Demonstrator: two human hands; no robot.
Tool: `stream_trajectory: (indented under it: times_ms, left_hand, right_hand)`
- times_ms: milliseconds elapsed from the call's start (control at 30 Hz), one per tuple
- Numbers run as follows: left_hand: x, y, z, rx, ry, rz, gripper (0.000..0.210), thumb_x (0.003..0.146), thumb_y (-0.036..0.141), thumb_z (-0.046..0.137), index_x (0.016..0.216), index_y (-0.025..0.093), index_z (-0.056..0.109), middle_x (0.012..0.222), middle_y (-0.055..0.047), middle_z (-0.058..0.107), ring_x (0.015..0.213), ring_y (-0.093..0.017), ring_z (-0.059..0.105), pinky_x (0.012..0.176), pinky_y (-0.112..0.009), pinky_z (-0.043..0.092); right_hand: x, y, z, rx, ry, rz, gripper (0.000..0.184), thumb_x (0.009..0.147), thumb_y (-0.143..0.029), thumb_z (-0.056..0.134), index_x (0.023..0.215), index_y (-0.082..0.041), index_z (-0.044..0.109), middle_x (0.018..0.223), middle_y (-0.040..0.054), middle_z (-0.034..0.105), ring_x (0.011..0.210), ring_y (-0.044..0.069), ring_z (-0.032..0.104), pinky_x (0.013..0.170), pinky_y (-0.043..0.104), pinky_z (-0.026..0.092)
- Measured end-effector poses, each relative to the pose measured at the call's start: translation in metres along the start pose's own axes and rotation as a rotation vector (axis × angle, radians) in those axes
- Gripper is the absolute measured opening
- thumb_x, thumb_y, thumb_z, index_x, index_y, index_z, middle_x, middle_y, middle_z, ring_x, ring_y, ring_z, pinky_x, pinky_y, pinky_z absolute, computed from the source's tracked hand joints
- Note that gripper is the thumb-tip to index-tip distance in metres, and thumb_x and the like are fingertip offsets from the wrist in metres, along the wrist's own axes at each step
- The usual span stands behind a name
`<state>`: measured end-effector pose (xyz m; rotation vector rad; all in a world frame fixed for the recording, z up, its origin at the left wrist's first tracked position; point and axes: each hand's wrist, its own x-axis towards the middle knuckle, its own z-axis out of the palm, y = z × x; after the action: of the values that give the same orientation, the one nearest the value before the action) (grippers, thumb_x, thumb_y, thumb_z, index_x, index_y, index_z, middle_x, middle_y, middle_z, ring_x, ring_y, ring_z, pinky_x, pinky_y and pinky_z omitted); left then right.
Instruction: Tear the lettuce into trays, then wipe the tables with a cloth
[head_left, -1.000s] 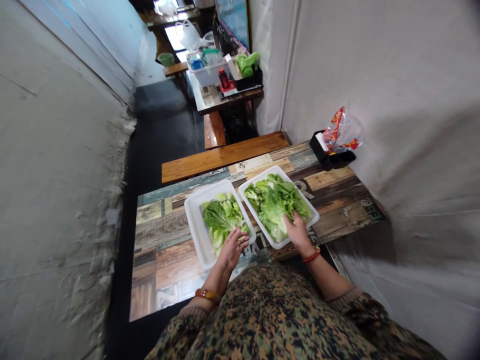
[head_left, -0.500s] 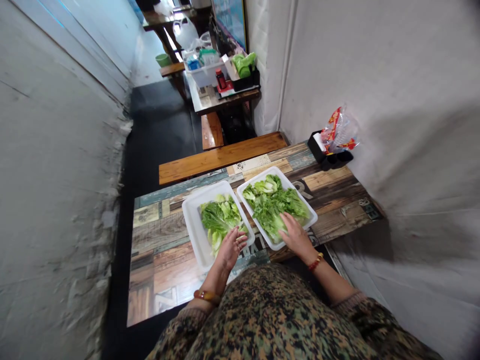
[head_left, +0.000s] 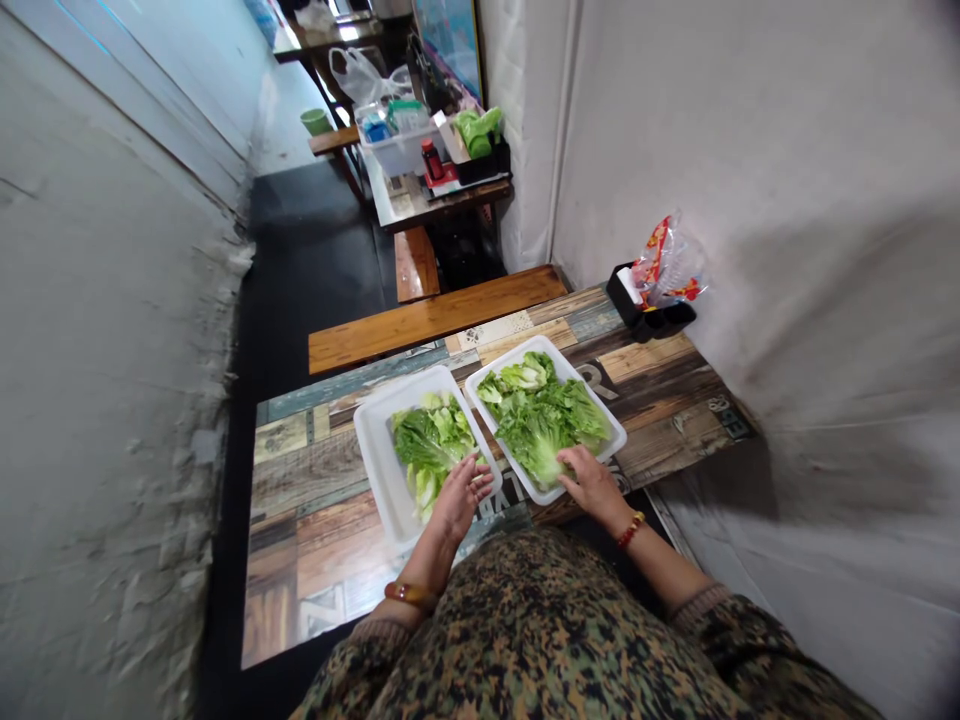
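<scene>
Two white plastic trays lie side by side on the table. In the left tray (head_left: 381, 455) a smaller heap of green lettuce leaves (head_left: 431, 435) fills mainly the right part. My left hand (head_left: 461, 493) is over this tray's near right edge, palm turned up and inward, fingers apart, holding nothing. The right tray (head_left: 616, 436) is covered with more lettuce (head_left: 536, 415), pale stem ends toward me. Beside those stem ends, at the tray's near right rim, is my right hand (head_left: 592, 487), its fingers bent and thumb apart from them. Whether its fingertips touch the leaf is hard to see.
A black caddy (head_left: 626, 300) with a clear and red plastic packet (head_left: 667, 270) stands at the table's far right by the wall. Behind the table (head_left: 322, 530) runs a wooden bench (head_left: 435, 318). Farther back, another table bears a plastic bin (head_left: 405, 152) and a red bottle (head_left: 431, 160).
My right hand has drawn back slightly from over the lettuce to the stem ends, its fingers more bent. My left hand keeps nearly the same pose. The whole view has shifted slightly.
</scene>
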<state>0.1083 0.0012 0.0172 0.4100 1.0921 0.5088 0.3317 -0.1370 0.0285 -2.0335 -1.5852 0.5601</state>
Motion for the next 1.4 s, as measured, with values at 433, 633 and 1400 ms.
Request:
stream_trajectory:
  times_ms: [433, 633, 1400]
  left_hand:
    - [0.001, 0.006, 0.013, 0.047, -0.004, 0.032, 0.028, 0.089, 0.027, 0.058, 0.114, 0.016, 0.053, 0.086, -0.006, 0.066, 0.067, -0.012, 0.066, 0.057, -0.021, 0.051]
    - [-0.001, 0.011, 0.006, 0.026, 0.010, 0.063, 0.030, 0.088, 0.028, 0.060, 0.114, 0.016, 0.053, 0.085, -0.006, 0.067, 0.067, -0.013, 0.067, 0.059, -0.022, 0.053]
    - [-0.001, 0.015, -0.016, -0.045, 0.105, 0.090, 0.037, 0.080, 0.033, 0.071, 0.108, 0.016, 0.056, 0.082, -0.006, 0.069, 0.066, -0.013, 0.067, 0.058, -0.022, 0.051]
  right_hand:
    - [0.023, 0.010, 0.003, -0.206, -0.187, 0.096, 0.023, 0.080, -0.012, 0.062, 0.097, -0.021, 0.051, 0.098, 0.0039, 0.056, 0.084, 0.017, 0.056, 0.072, 0.026, 0.043]
    - [0.037, 0.002, -0.027, -0.157, -0.178, -0.014, 0.008, 0.090, -0.027, 0.054, 0.096, -0.022, 0.058, 0.092, 0.0030, 0.061, 0.084, 0.018, 0.059, 0.075, 0.029, 0.045]
    - [0.099, -0.027, 0.028, -0.351, -0.212, -0.196, 0.043, 0.084, -0.044, 0.062, 0.120, -0.020, 0.059, 0.122, 0.0146, 0.060, 0.117, 0.029, 0.050, 0.101, 0.047, 0.032]
